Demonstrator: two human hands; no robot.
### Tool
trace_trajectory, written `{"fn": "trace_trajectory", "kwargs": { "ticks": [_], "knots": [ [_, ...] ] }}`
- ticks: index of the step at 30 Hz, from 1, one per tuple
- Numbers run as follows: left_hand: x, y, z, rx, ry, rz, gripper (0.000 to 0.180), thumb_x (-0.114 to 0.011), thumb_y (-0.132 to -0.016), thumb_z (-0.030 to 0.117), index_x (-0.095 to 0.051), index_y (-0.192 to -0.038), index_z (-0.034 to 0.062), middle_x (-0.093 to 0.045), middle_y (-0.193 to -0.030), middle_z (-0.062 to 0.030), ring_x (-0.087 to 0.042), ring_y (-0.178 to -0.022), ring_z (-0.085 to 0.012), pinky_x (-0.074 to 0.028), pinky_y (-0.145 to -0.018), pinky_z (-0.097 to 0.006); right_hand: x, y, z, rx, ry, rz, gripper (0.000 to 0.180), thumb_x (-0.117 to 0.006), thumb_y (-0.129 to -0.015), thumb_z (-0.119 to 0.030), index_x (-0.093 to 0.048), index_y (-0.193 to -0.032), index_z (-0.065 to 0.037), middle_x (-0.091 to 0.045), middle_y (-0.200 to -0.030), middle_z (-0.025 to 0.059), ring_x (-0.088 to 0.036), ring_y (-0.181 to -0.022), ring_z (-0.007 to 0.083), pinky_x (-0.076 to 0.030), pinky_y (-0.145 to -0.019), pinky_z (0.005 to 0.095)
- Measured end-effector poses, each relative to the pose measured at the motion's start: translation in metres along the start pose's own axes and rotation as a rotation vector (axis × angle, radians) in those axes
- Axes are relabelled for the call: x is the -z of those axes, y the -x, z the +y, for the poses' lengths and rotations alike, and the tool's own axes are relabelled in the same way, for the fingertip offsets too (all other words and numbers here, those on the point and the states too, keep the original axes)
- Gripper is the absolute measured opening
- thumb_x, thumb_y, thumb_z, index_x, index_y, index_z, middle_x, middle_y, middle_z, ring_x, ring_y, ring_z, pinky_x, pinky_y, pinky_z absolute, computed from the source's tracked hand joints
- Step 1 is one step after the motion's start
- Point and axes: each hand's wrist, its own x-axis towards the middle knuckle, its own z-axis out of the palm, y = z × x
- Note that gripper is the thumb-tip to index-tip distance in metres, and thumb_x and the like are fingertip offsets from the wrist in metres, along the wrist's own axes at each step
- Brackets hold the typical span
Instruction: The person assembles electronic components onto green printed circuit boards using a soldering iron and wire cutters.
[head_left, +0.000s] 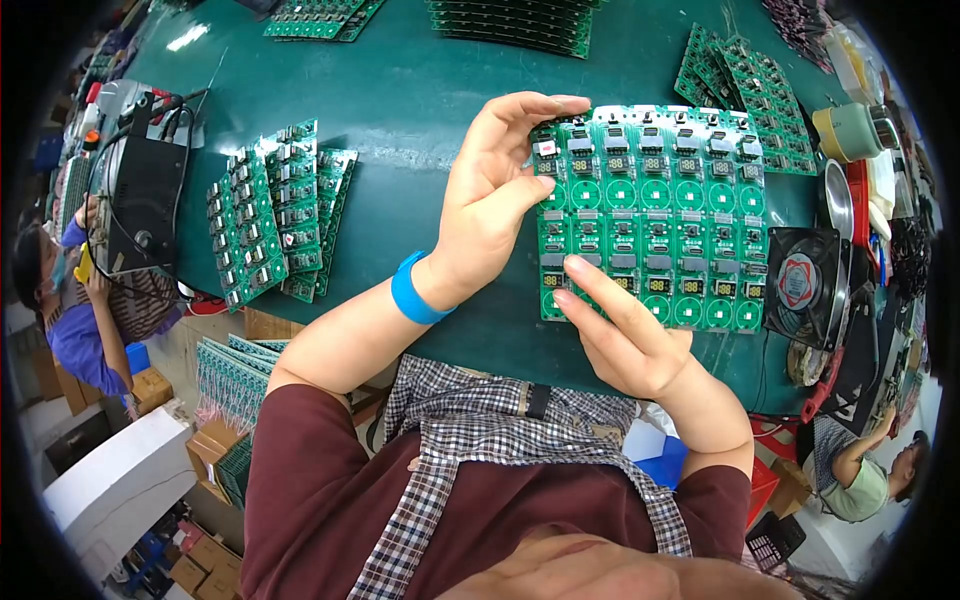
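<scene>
A green panel of several small circuit boards (655, 215) lies over the dark green table (420, 90), each board with a small lit display. My left hand (490, 200) grips the panel's left edge, fingers curled over its top corner, and wears a blue wristband (412, 292). My right hand (620, 335) holds the panel's lower left edge, with fingers pressed on the bottom row of boards.
A stack of similar green panels (275, 215) lies to the left, more (745, 90) at the upper right and along the far edge. A black box with cables (140, 205) sits far left, a black fan (805, 285) right of the panel. Other people sit at both sides.
</scene>
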Motion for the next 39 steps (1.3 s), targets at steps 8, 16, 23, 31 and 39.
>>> {"fn": "trace_trajectory", "kwargs": {
  "ticks": [8,16,23,31,39],
  "knots": [
    [-0.002,0.000,0.004,0.017,0.054,0.030,0.049,-0.040,-0.067,-0.007,-0.037,-0.115,0.0027,-0.043,-0.123,-0.0167,-0.038,-0.118,-0.0230,-0.028,-0.101,-0.034,0.000,-0.002,0.001,0.020,-0.064,-0.031,0.032,-0.060,-0.062,0.007,-0.063,-0.092,-0.003,-0.059,-0.107,0.0117,-0.063,-0.081,0.0169,-0.051,-0.064,0.0257],
    [-0.001,0.000,0.002,-0.003,0.042,0.019,0.048,-0.038,-0.068,-0.008,-0.037,-0.115,0.0034,-0.043,-0.124,-0.0169,-0.039,-0.118,-0.0224,-0.029,-0.100,-0.033,-0.001,0.001,0.001,-0.028,-0.106,-0.015,0.027,-0.060,-0.063,0.004,-0.063,-0.090,-0.002,-0.060,-0.106,0.0114,-0.062,-0.084,0.0178,-0.050,-0.069,0.0279],
    [-0.003,0.002,0.003,0.029,0.054,0.036,0.050,-0.040,-0.068,-0.010,-0.037,-0.115,0.0038,-0.043,-0.124,-0.0161,-0.039,-0.117,-0.0222,-0.029,-0.100,-0.033,-0.001,0.001,-0.001,-0.067,-0.105,0.008,0.023,-0.060,-0.065,-0.001,-0.064,-0.088,-0.002,-0.061,-0.105,0.0102,-0.062,-0.082,0.0159,-0.049,-0.072,0.0285],
    [-0.003,0.001,0.004,0.006,0.055,0.065,0.049,-0.037,-0.066,-0.010,-0.038,-0.113,0.0034,-0.043,-0.123,-0.0166,-0.039,-0.117,-0.0224,-0.028,-0.101,-0.033,-0.004,0.000,0.002,-0.024,-0.100,-0.013,0.025,-0.060,-0.063,0.001,-0.064,-0.088,-0.002,-0.060,-0.106,0.0113,-0.063,-0.082,0.0165,-0.050,-0.068,0.0266],
    [0.000,0.006,0.007,0.005,0.045,-0.061,0.051,-0.037,-0.064,0.003,-0.034,-0.115,0.0006,-0.038,-0.125,-0.0173,-0.040,-0.115,-0.0232,-0.035,-0.095,-0.036,0.009,0.005,0.001,-0.065,-0.183,0.042,0.035,-0.062,-0.060,0.004,-0.063,-0.092,-0.010,-0.058,-0.107,0.0133,-0.064,-0.081,0.0207,-0.052,-0.063,0.0256]
  ]
}}
